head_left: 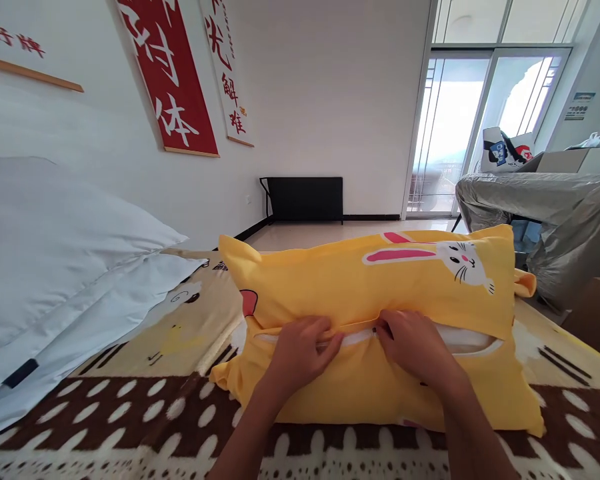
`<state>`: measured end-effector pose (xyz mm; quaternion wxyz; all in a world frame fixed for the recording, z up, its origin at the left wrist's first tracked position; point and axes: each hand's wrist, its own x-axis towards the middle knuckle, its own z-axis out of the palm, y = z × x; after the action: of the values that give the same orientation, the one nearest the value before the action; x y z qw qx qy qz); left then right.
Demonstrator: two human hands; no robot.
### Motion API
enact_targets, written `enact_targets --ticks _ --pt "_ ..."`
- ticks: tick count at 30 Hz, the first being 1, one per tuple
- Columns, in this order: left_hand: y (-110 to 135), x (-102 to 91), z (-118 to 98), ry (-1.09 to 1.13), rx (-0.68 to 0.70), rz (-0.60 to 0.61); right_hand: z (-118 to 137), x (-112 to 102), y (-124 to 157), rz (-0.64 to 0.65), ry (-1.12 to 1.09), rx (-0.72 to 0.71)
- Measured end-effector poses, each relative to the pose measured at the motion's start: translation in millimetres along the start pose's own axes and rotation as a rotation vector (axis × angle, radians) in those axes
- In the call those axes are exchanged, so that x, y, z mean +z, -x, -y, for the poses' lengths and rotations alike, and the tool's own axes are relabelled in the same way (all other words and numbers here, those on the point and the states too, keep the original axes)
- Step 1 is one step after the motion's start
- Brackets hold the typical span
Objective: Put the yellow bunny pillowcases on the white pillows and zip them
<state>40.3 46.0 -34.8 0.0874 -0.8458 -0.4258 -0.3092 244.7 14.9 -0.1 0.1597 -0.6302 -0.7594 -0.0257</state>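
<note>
A yellow pillow (360,287) with a white rabbit print lies across the bed in front of me, its case open along a zipper seam (360,335) where the white inner pillow shows. My left hand (300,350) pinches the yellow fabric at the seam's left-middle part. My right hand (413,343) is closed on the seam just to the right, fingertips at what looks like the zipper pull. The two hands almost touch.
A white pillow (55,247) lies at the left on a brown, cream and tan patterned blanket (130,407). A grey-covered sofa (545,200) stands at the right near a glass door (450,127). A black radiator (305,198) sits against the far wall.
</note>
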Motion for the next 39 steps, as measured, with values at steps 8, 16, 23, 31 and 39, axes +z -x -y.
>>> enact_targets --ticks 8,16,23,31,39 --pt "3.8 -20.6 -7.9 -0.001 0.08 0.147 -9.8 -3.8 26.7 -0.039 0.018 -0.15" --pt "6.4 -28.6 0.8 -0.061 0.146 0.09 -43.0 -14.8 49.2 -0.102 -0.029 0.066" --pt "8.0 -33.0 -4.1 -0.167 0.298 -0.14 -91.4 -26.0 65.3 -0.073 -0.008 0.175" --pt "7.3 -34.0 -0.2 -0.198 0.323 -0.133 -141.3 -36.9 61.8 -0.032 -0.012 0.301" --pt "3.6 -26.4 14.5 -0.157 0.269 -0.109 -171.7 -28.3 41.4 -0.055 -0.068 0.327"
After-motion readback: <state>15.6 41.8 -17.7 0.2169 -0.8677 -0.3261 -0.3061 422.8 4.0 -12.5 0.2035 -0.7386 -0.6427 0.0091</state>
